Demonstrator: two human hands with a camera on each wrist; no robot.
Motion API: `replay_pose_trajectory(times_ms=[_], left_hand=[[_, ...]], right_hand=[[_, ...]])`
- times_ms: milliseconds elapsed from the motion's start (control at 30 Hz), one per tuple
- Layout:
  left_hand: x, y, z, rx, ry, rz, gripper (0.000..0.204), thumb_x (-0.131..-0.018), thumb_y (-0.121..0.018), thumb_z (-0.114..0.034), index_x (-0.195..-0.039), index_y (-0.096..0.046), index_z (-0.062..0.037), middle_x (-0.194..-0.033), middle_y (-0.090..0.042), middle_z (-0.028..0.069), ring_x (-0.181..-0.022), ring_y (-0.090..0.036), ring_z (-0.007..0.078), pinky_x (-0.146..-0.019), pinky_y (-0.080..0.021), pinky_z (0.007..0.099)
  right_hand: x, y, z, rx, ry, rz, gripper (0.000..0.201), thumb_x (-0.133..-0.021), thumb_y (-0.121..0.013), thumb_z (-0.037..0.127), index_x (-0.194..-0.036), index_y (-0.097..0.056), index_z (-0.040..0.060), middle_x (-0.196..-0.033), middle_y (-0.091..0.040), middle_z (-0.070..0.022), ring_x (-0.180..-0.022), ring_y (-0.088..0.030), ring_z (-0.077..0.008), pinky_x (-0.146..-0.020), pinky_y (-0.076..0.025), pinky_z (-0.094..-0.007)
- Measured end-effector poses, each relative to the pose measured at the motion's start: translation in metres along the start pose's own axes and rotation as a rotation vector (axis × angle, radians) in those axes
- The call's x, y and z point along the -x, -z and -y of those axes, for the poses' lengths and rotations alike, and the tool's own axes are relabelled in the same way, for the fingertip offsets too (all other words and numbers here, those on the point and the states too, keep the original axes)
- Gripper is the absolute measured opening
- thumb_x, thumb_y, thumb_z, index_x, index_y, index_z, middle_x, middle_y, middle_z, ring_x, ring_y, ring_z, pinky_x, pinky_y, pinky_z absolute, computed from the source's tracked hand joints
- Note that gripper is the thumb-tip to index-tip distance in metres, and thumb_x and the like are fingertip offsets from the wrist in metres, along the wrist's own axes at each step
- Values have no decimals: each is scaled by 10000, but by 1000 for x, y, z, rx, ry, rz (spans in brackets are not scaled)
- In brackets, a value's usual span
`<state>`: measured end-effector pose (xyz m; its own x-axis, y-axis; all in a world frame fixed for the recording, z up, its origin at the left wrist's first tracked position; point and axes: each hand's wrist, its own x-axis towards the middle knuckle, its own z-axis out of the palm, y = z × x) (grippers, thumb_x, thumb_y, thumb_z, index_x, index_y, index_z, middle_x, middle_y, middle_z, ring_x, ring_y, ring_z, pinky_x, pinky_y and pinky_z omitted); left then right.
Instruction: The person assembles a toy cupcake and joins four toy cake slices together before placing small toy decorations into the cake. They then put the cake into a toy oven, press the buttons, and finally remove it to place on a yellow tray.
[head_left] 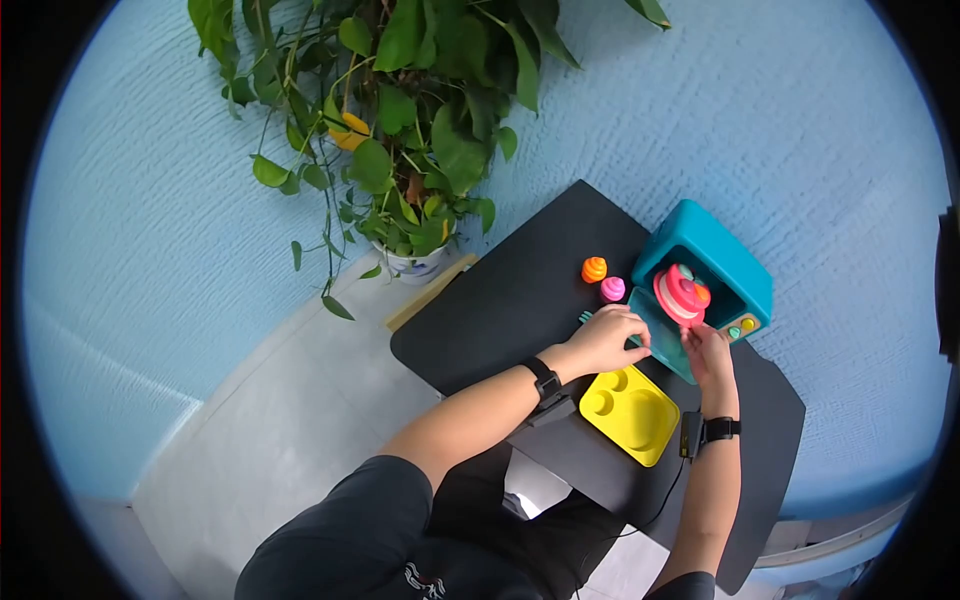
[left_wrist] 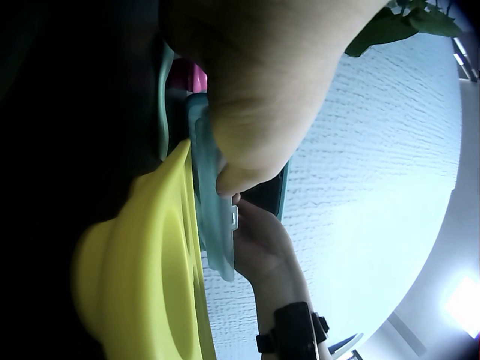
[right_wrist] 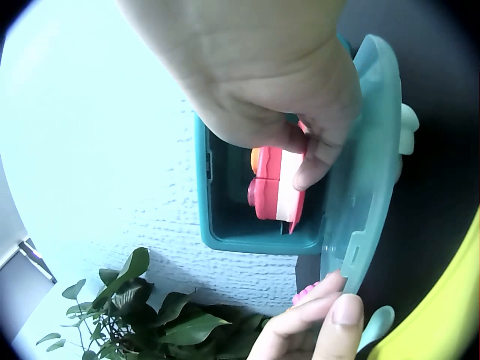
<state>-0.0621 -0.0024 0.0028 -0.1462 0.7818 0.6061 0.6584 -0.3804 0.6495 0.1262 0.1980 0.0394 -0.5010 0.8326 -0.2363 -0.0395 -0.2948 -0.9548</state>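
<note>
A teal toy oven (head_left: 722,240) stands with its translucent door (right_wrist: 367,172) swung down. In its opening sits a pink and white toy cake (head_left: 672,297), tilted, with colored pieces on top. My right hand (head_left: 708,352) reaches into the oven mouth and pinches the cake's near edge between thumb and fingers, as the right wrist view shows. At the door's left side, my left hand (head_left: 604,340) has curled fingers with thumb and fingertips right at the door edge. Part of the cake's rim is hidden behind my right fingers.
A yellow compartment tray (head_left: 640,420) lies in front of the door. Orange (head_left: 594,269) and pink (head_left: 613,289) swirl-shaped toys stand left of the oven on the black table (head_left: 500,290). A teal spoon-like utensil (right_wrist: 377,324) lies near the tray. A potted plant (head_left: 410,265) stands behind.
</note>
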Motion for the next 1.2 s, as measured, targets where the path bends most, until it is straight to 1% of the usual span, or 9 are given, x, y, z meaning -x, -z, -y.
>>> replay_pose_trajectory(times_ms=[100, 267, 433, 533, 667, 767, 867, 1000, 1200], left_hand=[[-1, 2, -2, 22, -39, -19, 161, -891, -840, -215, -915, -754, -81, -1004, -798, 82, -1044, -736, 312, -1069, -507, 462], [-2, 5, -6, 15, -40, -10, 180, -869, -856, -192, -941, -749, -66, -988, -779, 92, -1021, -727, 324, -1007, -523, 450], [-5, 6, -10, -2, -48, -54, 257, -854, -852, -225, -1013, -737, -59, -946, -750, 138, -977, -709, 365, -1000, -526, 483], [-6, 11, -19, 2, -92, -167, 268, -855, -823, -160, -1075, -727, -42, -1025, -754, 144, -1061, -704, 391, -1014, -511, 474], [-6, 23, -39, 40, -60, -148, 146, -924, -783, -122, -1044, -737, -53, -1034, -774, 113, -1055, -726, 344, -1008, -527, 441], [-7, 22, -50, 48, -108, -156, 99, -958, -770, -109, -1017, -739, -37, -990, -778, 108, -944, -757, 300, -928, -568, 406], [-2, 17, -60, 245, 32, -26, 110, -999, -763, -97, -1054, -750, -2, -928, -783, 110, -851, -791, 195, -779, -609, 329], [0, 12, -59, 298, 62, 42, 117, -1008, -758, -94, -1073, -754, 2, -911, -787, 100, -864, -792, 184, -802, -613, 324], [-1, 11, -49, 272, 69, 14, 119, -1010, -757, -97, -1074, -751, 3, -931, -796, 100, -832, -784, 181, -775, -607, 317]], right_hand=[[36, 1, 6, 40, 13, 76, 166, -1110, -532, 63, -1155, -658, -35, -1008, -741, -103, -908, -716, -181, -847, -587, -297], [86, -1, 21, 73, 3, 112, 178, -1122, -537, 90, -1183, -653, -32, -975, -727, -74, -859, -698, -149, -826, -575, -270], [142, -4, 32, 125, 5, 181, 201, -1133, -528, 94, -1217, -657, -36, -959, -730, -60, -829, -688, -126, -809, -566, -266], [174, 2, 27, 117, -1, 177, 206, -1140, -529, 103, -1226, -658, -33, -978, -730, -52, -819, -681, -121, -790, -561, -267], [211, 19, 7, 110, -32, 161, 225, -1147, -540, 128, -1270, -649, -26, -1007, -734, -51, -817, -684, -119, -780, -562, -268], [235, 30, -8, 113, -64, 145, 254, -1148, -553, 145, -1309, -636, -33, -994, -738, -54, -819, -694, -123, -784, -564, -267], [252, 31, -20, 130, -108, 109, 283, -1153, -567, 169, -1340, -628, -34, -970, -735, -52, -825, -699, -124, -792, -573, -276], [258, 37, -37, 154, -128, 82, 283, -1155, -556, 156, -1352, -617, -38, -965, -731, -52, -826, -697, -121, -800, -577, -275], [259, 36, -47, 191, -120, 53, 275, -1160, -538, 143, -1355, -615, -34, -970, -725, -41, -835, -691, -113, -802, -576, -273]])
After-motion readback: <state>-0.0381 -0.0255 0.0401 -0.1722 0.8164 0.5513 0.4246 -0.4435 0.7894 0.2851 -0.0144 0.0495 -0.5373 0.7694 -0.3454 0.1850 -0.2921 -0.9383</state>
